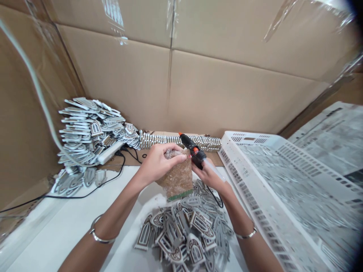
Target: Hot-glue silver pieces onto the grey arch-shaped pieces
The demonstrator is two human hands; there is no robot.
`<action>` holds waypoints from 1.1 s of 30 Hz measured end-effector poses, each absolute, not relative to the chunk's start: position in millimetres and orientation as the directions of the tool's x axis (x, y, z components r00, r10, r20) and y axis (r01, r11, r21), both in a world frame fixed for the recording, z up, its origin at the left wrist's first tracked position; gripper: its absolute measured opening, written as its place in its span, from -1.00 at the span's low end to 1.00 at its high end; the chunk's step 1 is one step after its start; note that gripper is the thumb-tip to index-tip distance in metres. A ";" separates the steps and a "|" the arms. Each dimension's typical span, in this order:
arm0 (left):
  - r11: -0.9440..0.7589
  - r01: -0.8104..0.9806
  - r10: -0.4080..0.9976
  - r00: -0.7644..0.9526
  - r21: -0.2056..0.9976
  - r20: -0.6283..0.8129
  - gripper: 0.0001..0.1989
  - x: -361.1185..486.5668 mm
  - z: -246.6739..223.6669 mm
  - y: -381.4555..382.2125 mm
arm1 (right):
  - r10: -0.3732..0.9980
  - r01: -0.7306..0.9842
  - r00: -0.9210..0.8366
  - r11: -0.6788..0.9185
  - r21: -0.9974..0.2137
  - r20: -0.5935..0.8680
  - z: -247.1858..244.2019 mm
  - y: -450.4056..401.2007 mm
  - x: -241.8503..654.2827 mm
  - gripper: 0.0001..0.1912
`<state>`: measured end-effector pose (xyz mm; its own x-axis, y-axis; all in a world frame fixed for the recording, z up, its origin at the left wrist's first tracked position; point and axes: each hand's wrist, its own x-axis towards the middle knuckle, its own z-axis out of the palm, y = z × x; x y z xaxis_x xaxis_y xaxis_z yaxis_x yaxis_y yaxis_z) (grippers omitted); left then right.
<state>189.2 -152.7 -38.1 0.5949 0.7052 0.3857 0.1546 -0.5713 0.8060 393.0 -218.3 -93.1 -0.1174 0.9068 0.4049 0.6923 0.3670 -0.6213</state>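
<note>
My left hand (161,162) pinches something small and clear, perhaps plastic or glue, at the top of a brown, glue-covered block (178,177) with a green lower edge. In my right hand (208,173) is a black glue gun (193,147) with an orange tip, pointing up and to the left, a clear glue stick at its rear. The gun is just right of the block. Below both hands lies a loose heap of small white and brown arch-shaped pieces (184,230) on the white table (119,219).
At the left rises a big pile of arch pieces (90,128) beside a white power strip (110,152) with black cables. A row of pieces (161,140) stands along the cardboard wall (221,90). A white crate (255,200) is at the right.
</note>
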 end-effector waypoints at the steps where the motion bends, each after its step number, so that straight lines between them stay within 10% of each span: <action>1: -0.566 0.153 0.706 0.596 0.810 0.381 -0.85 189.2 -37.4 -152.8 | 0.902 0.693 -0.110 0.371 -0.618 0.418 -93.6 -218.2 393.9 -0.82; 15: -0.506 0.140 0.746 0.566 0.851 0.351 -0.74 177.7 -31.5 -146.7 | 0.974 0.327 0.003 0.212 -0.921 0.226 -79.9 -226.3 398.7 -0.54; 33: -0.462 0.144 0.784 0.528 0.875 0.327 -0.75 179.3 -31.4 -144.4 | 0.969 0.480 0.016 0.208 -0.852 0.246 -85.1 -226.4 394.0 -0.68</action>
